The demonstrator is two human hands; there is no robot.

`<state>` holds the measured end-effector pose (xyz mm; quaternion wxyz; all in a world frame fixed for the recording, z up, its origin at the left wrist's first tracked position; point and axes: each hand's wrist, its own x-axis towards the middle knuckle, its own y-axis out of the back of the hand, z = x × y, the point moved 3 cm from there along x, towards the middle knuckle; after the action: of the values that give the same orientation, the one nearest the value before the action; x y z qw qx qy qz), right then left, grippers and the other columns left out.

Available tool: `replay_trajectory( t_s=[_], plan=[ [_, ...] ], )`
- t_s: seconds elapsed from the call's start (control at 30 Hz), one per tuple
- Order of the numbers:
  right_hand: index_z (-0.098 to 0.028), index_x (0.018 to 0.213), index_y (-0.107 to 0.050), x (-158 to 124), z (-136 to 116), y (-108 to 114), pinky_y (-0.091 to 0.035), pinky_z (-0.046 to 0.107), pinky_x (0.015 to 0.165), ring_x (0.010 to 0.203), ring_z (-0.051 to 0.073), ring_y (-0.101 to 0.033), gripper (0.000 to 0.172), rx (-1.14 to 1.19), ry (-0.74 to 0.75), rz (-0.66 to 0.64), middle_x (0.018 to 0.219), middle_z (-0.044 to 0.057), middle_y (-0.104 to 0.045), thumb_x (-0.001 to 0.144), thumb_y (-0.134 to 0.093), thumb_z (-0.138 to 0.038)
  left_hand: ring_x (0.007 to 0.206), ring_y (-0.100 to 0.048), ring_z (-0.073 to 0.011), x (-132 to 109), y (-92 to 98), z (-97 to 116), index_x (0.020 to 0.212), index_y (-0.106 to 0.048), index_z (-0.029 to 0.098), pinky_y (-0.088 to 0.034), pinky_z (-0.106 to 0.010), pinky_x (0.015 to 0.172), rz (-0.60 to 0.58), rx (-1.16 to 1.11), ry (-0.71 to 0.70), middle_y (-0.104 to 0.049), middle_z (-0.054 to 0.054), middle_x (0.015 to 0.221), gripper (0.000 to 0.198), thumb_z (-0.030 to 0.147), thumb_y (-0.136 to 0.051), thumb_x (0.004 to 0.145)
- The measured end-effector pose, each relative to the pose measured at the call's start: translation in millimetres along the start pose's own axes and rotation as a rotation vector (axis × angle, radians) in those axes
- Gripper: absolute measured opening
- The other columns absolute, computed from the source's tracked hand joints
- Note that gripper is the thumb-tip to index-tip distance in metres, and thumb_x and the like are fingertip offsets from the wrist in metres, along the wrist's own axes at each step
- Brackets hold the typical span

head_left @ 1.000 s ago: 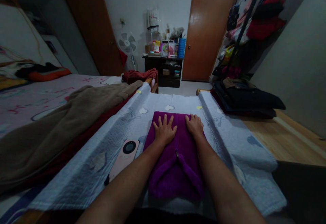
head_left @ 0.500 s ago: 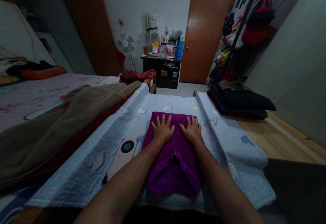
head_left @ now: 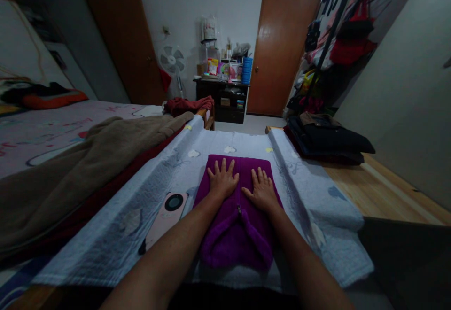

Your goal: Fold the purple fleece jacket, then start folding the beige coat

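A folded purple zip-up jacket (head_left: 238, 244) lies in front of me, its fuzzy collar toward my body and the zip pull near the collar. My left hand (head_left: 223, 180) rests flat on the jacket's far left part, fingers spread. On the right half, my right hand (head_left: 261, 190) also lies flat, its thumb pointing toward the zip line. Neither hand grips anything. Beneath the jacket is a light blue patterned cloth (head_left: 197, 166). A pink phone (head_left: 165, 220) with a round black camera lies left of the jacket, partly behind my left forearm.
To the left, a brown blanket (head_left: 88, 169) covers the edge of a bed (head_left: 52, 127). Folded dark clothes (head_left: 327, 136) are stacked on a wooden surface (head_left: 377, 192) at right. Farther back stand a fan (head_left: 173, 61), a black cabinet (head_left: 225, 101) and a door (head_left: 273, 56).
My right hand has slid a little toward me on the jacket. My left hand stays in about the same place. The whole view has shifted slightly.
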<state>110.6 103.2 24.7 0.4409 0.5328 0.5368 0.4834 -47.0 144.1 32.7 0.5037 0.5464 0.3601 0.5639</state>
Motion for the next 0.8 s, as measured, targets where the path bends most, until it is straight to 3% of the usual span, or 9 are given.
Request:
replay_trajectory(
  t_s=[0.4, 0.6, 0.8],
  plan=[
    [-0.017, 0.154, -0.022, -39, -7, 3, -0.013, 0.050, 0.116, 0.148, 0.031, -0.009, 0.072, -0.005, 0.004, -0.048, 0.161, 0.013, -0.012, 0.095, -0.032, -0.056, 0.142, -0.023, -0.0401, -3, 5.4, 1, 0.152, -0.027, 0.031, -0.018, -0.068, 0.109, -0.002, 0.002, -0.003, -0.028, -0.011, 0.158, 0.063, 0.052, -0.036, 0.093],
    [-0.019, 0.154, -0.022, -39, -5, 2, -0.013, 0.050, 0.116, 0.148, 0.030, -0.009, 0.070, -0.008, 0.006, -0.037, 0.162, 0.012, -0.011, 0.095, -0.033, -0.056, 0.145, -0.019, -0.0357, -3, 6.5, -6, 0.153, -0.022, 0.029, -0.017, -0.064, 0.111, -0.084, -0.007, -0.037, -0.023, -0.011, 0.160, 0.066, 0.057, -0.031, 0.094],
    [-0.019, 0.154, -0.022, -39, -4, 1, -0.012, 0.050, 0.116, 0.148, 0.030, -0.009, 0.070, -0.002, 0.010, -0.036, 0.162, 0.011, -0.011, 0.096, -0.032, -0.057, 0.149, -0.012, -0.0284, -21, 6.8, -28, 0.154, -0.019, 0.021, -0.016, -0.052, 0.117, -0.206, 0.002, -0.126, -0.015, -0.014, 0.161, 0.075, 0.062, -0.031, 0.093]
  ],
)
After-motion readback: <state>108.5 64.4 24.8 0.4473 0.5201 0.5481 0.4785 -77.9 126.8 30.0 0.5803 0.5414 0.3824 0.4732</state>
